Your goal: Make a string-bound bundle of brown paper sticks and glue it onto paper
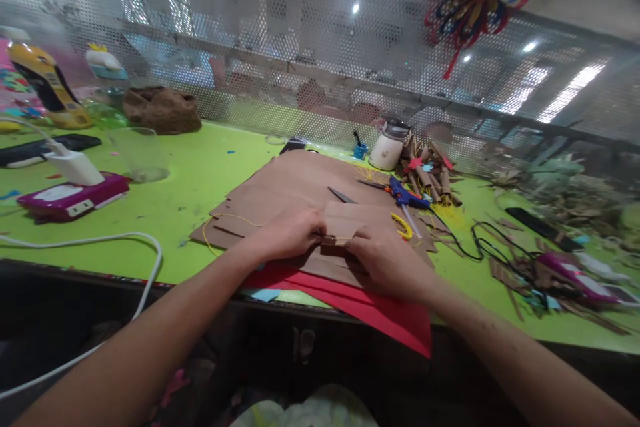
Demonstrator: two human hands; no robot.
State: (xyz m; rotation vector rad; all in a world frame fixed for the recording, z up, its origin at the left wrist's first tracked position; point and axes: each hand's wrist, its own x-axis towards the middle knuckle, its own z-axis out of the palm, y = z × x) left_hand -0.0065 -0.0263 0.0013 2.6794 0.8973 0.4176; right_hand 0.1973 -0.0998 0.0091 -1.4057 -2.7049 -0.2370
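My left hand and my right hand face each other over a stack of brown paper sheets. Between them is a small folded piece of brown paper, its lower edge pinched by the fingers of both hands. A thin yellow string trails from the left over the sheets, and a strand crosses the fold between my fingertips. Scissors with a yellow handle lie partly hidden under the folded piece. Red paper sheets stick out below, over the table's front edge.
Behind my right hand lies a blue glue gun with a black cord. A white jar and rolled brown paper tubes stand farther back. At left are a clear cup and a purple power strip. Paper scraps litter the right.
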